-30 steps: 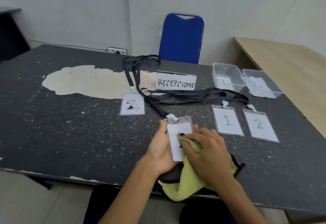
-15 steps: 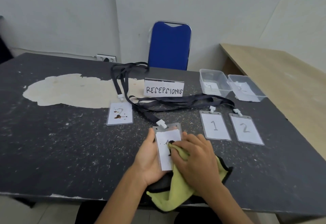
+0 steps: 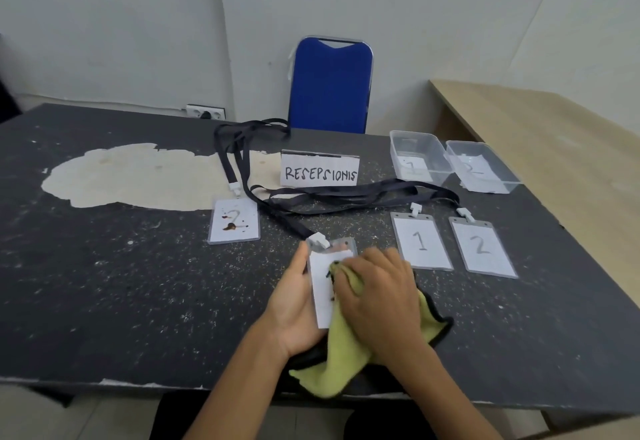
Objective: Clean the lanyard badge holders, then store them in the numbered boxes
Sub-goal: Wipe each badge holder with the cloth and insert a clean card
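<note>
Head view: stained badge holder (image 3: 322, 287) gripped in left hand (image 3: 294, 304), right hand (image 3: 377, 297) clutching yellow-green cloth (image 3: 341, 346) against it.

Both bare forearms come up from the bottom of the frame toward its lower centre. The left hand (image 3: 294, 304) lies palm up, fingers curled in a loose grip. The right hand (image 3: 379, 295) is palm down just beside it, fingers bent and pressed downward.

Stained badge (image 3: 234, 220) left, two badges (image 3: 421, 242) right (boxes (image 3: 419, 153) behind them) — sign (image 3: 319, 172) between, farther back
</note>
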The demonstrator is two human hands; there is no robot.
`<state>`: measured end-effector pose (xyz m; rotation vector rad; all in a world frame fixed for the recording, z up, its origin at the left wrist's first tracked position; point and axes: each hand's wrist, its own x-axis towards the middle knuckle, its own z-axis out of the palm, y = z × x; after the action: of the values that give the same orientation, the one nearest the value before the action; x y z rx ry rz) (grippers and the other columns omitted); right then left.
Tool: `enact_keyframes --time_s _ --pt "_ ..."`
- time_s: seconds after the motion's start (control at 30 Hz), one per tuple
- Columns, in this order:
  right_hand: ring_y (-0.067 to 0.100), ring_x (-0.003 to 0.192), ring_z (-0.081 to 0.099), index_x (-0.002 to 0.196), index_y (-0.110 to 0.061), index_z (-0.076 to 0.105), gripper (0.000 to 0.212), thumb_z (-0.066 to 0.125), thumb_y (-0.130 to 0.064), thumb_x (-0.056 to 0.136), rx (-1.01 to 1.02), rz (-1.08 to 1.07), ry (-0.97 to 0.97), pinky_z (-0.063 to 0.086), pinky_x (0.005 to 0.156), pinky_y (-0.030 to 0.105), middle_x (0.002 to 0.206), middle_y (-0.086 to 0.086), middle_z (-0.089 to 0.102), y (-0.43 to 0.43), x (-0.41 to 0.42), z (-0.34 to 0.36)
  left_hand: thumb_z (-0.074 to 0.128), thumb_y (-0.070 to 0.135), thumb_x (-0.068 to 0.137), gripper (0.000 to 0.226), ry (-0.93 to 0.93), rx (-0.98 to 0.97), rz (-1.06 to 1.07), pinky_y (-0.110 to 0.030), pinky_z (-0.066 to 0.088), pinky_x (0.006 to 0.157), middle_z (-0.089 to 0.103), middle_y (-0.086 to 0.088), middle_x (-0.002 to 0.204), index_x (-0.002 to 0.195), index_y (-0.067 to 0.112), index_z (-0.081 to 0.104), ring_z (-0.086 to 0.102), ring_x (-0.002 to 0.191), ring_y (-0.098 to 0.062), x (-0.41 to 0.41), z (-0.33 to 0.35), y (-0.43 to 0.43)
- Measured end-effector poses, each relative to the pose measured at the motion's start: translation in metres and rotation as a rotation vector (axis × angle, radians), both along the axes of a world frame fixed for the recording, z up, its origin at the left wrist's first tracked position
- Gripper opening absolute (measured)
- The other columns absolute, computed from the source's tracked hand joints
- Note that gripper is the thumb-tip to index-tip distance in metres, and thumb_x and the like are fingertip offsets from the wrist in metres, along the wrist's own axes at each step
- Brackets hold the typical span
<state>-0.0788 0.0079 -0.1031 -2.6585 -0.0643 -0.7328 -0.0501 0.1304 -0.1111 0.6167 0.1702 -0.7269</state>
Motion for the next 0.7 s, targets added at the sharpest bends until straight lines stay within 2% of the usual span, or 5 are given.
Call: enact_keyframes --time_s 0.2,0.37,0.47,0.57,0.7 --pt "0.013 0.083 0.044 0.089 -0.028 0.068 0.022 0.051 -0.040 0.086 0.057 0.084 -0.005 0.025 0.071 0.025 0.087 -0.013 0.059 0.034 0.008 0.005 0.028 0.058 0.096 0.072 0.015 -0.103 0.023 -0.038 0.058 0.082 0.068 -0.020 0.114 0.112 0.002 0.070 0.069 0.100 -0.028 -0.003 0.002 0.007" --pt "0.013 0.081 0.043 0.089 -0.028 0.069 0.018 0.055 -0.040 0.085 0.042 0.092 -0.028 0.035 0.073 0.031 0.084 -0.014 0.060 0.005 -0.012 -0.001 0.027 0.063 0.095 0.072 0.022 -0.034 0.001 -0.037 0.034 0.111 0.044 -0.017 0.146 0.143 0.011 0.043 0.044 0.131 -0.028 0.001 0.000 0.003" --pt "0.015 0.085 0.043 0.094 -0.027 0.070 0.019 0.057 -0.038 0.086 0.033 0.011 0.025 0.034 0.074 0.034 0.087 -0.011 0.062 0.015 0.010 0.009 0.033 0.060 0.094 0.070 -0.003 -0.068 0.005 -0.039 0.038 0.108 0.054 -0.019 0.135 0.133 0.006 0.054 0.054 0.121 -0.028 0.000 -0.001 0.002" --pt "0.013 0.085 0.042 0.093 -0.030 0.069 0.018 0.055 -0.041 0.087 0.053 0.094 0.038 0.029 0.074 0.030 0.090 -0.014 0.061 0.035 0.010 0.010 0.031 0.060 0.093 0.071 0.016 -0.115 0.036 -0.038 0.052 0.091 0.066 -0.018 0.117 0.118 0.004 0.066 0.067 0.105 -0.027 0.000 -0.003 0.006" --pt "0.012 0.083 0.044 0.090 -0.030 0.069 0.018 0.056 -0.041 0.085 0.094 0.189 0.020 0.032 0.075 0.032 0.084 -0.017 0.060 0.016 -0.016 0.001 0.027 0.061 0.095 0.070 -0.003 -0.030 0.013 -0.033 0.050 0.093 0.067 -0.015 0.114 0.131 0.009 0.055 0.067 0.100 -0.025 0.000 -0.001 0.004"
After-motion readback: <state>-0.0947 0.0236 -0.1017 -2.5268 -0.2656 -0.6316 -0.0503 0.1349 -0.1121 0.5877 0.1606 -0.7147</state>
